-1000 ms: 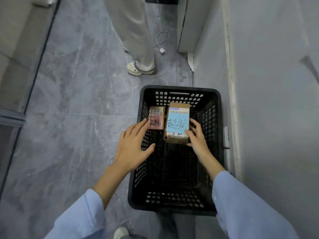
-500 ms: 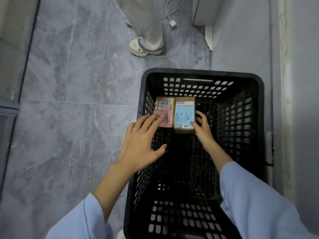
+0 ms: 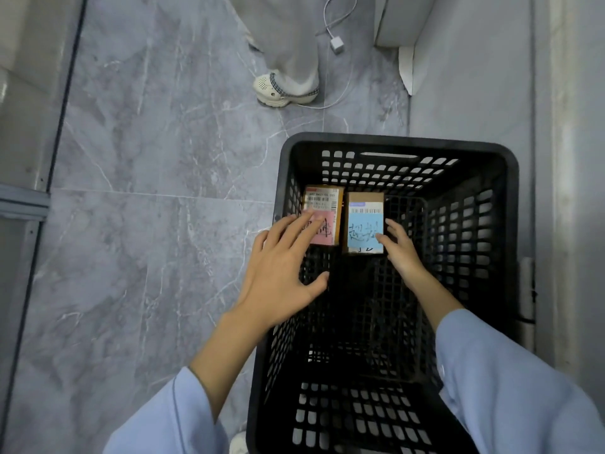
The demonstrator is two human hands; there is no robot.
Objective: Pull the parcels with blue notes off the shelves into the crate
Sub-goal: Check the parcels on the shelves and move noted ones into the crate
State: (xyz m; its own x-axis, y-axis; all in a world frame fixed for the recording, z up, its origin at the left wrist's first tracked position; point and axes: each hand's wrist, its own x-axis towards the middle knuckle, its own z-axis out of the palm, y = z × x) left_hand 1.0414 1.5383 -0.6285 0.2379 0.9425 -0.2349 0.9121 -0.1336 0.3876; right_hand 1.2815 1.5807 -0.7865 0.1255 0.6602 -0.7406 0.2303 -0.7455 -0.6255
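The blue box (image 3: 365, 229) sits low in the crate (image 3: 393, 139), looks stiff and light, best held by its sides, where the right hand (image 3: 401, 252) pinches it; left hand (image 3: 278, 276) fingers spread apart.

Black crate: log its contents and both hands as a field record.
crate: black plastic mesh, standing on the grey tiled floor
contents: pink-note parcel and blue-note parcel, side by side near the far wall
left hand: fingers spread over the crate's left wall, overlapping the pink-note parcel; contact unclear
right hand: grips the blue-note parcel's right edge
beyond crate: a bystander's shoe
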